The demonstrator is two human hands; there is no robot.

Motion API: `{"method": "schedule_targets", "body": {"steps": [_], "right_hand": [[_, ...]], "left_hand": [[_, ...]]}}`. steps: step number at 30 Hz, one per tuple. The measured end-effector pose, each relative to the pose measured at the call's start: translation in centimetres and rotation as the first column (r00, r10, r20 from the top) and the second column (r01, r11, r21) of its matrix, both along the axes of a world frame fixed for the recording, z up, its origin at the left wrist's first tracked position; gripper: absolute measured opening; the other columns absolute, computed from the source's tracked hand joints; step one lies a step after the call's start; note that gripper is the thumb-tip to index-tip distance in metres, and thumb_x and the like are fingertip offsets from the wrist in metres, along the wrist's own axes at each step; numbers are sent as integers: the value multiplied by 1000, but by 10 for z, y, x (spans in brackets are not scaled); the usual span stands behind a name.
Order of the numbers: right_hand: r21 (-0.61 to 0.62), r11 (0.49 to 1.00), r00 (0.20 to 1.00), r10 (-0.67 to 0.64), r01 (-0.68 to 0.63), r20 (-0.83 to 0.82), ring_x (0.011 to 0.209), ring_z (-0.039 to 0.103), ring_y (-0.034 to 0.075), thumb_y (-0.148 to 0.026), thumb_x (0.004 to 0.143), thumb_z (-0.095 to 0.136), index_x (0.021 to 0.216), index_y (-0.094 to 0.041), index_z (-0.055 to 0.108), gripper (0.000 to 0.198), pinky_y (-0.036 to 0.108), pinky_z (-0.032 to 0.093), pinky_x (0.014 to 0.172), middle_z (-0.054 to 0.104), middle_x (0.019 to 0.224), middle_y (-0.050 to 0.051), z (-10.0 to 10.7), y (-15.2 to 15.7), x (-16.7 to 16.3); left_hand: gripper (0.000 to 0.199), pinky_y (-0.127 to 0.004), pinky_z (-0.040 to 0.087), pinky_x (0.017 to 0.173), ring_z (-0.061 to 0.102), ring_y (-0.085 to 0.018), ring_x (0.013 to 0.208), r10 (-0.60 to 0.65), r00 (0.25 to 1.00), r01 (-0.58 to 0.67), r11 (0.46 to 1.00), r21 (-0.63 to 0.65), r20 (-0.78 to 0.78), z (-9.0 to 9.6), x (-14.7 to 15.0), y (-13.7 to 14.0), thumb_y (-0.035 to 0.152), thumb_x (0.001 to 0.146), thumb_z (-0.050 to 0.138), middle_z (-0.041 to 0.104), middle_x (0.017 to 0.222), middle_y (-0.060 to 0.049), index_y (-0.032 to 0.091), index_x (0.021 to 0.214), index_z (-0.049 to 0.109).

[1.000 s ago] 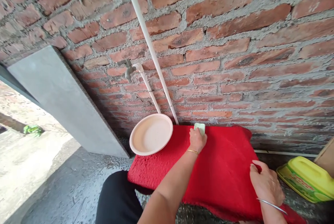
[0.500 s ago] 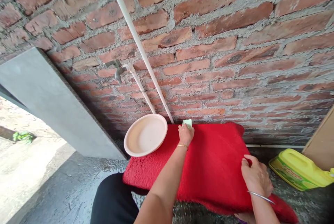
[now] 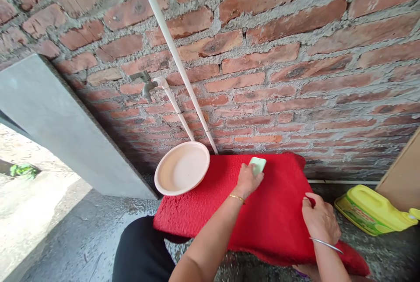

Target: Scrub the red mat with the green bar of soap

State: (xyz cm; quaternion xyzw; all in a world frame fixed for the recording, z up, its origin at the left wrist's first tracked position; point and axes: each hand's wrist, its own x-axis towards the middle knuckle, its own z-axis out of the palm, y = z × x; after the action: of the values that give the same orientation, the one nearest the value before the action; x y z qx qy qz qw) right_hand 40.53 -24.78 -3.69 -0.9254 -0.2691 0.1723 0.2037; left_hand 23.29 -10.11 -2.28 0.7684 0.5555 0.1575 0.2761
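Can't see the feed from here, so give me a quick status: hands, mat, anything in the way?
Left hand presses pale green soap bar on red mat. Right hand grips mat's right edge. Pink basin sits on mat's left corner.

Both forearms are bare from the near edge of the frame to the hands; no sleeves are in view. The left hand (image 3: pixel 246 180) carries a thin gold-coloured chain bracelet (image 3: pixel 236 197) at the wrist, fine-linked and close-fitting. The right hand (image 3: pixel 320 220) carries a plain, narrow silver-coloured bangle (image 3: pixel 324 244), smooth and round in section, sitting loosely across the wrist. No rings can be made out on the fingers of either hand. At the near left, a leg is clothed in plain black fabric (image 3: pixel 141 253), without visible markings or seams.
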Motion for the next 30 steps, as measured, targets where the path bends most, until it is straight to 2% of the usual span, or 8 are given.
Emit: {"method": "schedule_targets", "body": {"steps": [3,6,11,14,20,23,27,30], "right_hand": [[-11,1000,1000,-1,1,-6,105,64,35,-51,94,26,131,-28,58,54,50,52,84,57,127,16,1,0,0],[-19,1000,1000,7,-7,-13,106,64,35,-50,94,24,132,-28,56,55,49,52,85,57,127,16,1,0,1],[-27,999,1000,20,-20,-6,108,63,34,-51,94,24,134,-28,55,55,47,51,87,56,128,15,0,0,1],[-33,999,1000,20,-20,-6,108,63,33,-51,94,23,133,-28,55,55,47,51,87,56,128,15,2,-1,0],[-21,1000,1000,0,0,3,104,65,33,-50,94,27,130,-28,58,52,48,52,84,58,125,15,5,1,-2],[-13,1000,1000,4,-4,2,104,65,33,-50,94,27,130,-28,58,52,48,52,84,58,125,16,5,1,-1],[-8,1000,1000,8,-8,0,105,64,35,-50,95,26,131,-28,58,53,49,52,84,58,126,16,4,0,0],[-6,1000,1000,10,-10,11,105,64,34,-50,95,27,132,-28,58,53,49,52,84,58,127,17,4,-1,0]], "left_hand": [[46,-37,48,94,61,-24,101,263,960,-261,965,35,-92,10,-31,17,43,87,58,59,116,-12,19,126,61],[45,-39,47,95,59,-27,106,316,941,-309,948,78,-118,10,-23,13,39,87,59,58,118,-15,17,126,59],[51,-38,49,96,57,-26,105,-97,994,97,995,-6,-42,-7,37,-38,44,76,68,56,122,-10,23,122,63],[54,-36,50,96,59,-23,98,-216,975,219,973,-72,48,-9,36,-52,52,77,65,56,120,-7,26,124,63],[45,-36,47,97,59,-24,102,189,980,-187,982,35,-64,10,-38,-11,42,86,60,58,115,-9,23,126,61],[45,-39,47,98,58,-26,106,256,959,-251,966,52,-120,10,-42,-14,37,86,59,57,117,-13,19,128,59],[54,-37,48,99,56,-26,108,-71,997,71,997,-6,-41,-5,-3,-62,42,80,64,54,125,-11,23,131,58],[60,-37,50,98,58,-24,102,-277,959,281,957,-76,62,-10,11,-86,54,78,65,55,123,-7,30,133,58]]}}
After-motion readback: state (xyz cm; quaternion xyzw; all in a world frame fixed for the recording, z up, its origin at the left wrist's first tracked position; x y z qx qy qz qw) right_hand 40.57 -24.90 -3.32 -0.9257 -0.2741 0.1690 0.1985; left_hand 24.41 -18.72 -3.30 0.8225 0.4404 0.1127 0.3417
